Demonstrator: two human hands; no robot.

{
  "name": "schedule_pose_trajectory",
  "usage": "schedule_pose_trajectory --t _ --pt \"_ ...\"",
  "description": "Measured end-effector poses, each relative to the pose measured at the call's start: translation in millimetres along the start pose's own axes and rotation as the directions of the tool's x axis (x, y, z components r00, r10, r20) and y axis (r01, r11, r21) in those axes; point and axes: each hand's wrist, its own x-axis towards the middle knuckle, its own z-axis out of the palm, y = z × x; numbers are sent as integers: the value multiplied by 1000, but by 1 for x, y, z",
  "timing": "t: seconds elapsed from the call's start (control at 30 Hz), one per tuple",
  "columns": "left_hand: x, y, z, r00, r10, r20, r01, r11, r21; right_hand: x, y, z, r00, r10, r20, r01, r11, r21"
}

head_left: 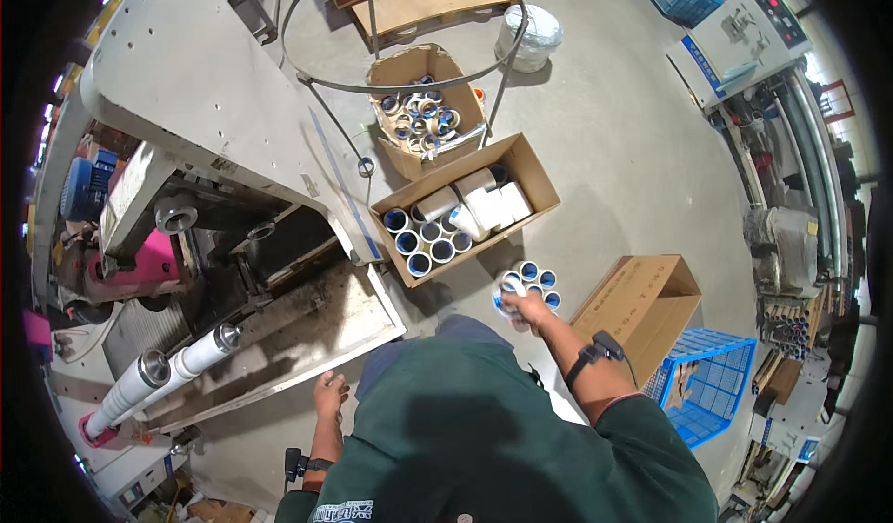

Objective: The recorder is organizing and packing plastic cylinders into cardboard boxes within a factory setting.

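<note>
My right hand reaches forward over the floor, its fingers closed round a short white roll with a bluish lower part. Right beside it stands a tight group of white tubes with blue insides, upright on the floor. By my left side, next to the machine's edge, my left hand hangs with nothing in it, fingers loosely bent and apart. Ahead, a long open cardboard box holds several upright tubes at its left and white and brown rolls lying at its right.
A second cardboard box full of short ring-shaped cores stands beyond, under a round metal hoop frame. On my right are a tipped open carton and a blue plastic crate. The large white machine fills the left.
</note>
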Motion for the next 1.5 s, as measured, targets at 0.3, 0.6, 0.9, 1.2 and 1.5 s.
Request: schedule_pose_trajectory --t 0.3,0.6,0.9,1.2,1.5 --pt "-42 14 8 993 115 -21 -116 986 -119 -20 -234 54 739 -674 -20 661 719 214" --pt "-20 -84 -46 1000 16 1 -15 981 -194 -15 -61 110 860 -478 179 480 877 32" --pt "10 -148 -160 988 150 -39 -153 911 -383 -97 33 253 853 -323 410 434 875 -215" --pt "6 -217 -284 948 -47 -315 -154 798 -583 -155 -4 423 574 -391 719 807 418 -418" --pt "57 -215 -375 897 -227 -380 -236 480 -845 -155 -43 556 346 -478 808 889 -108 -445"
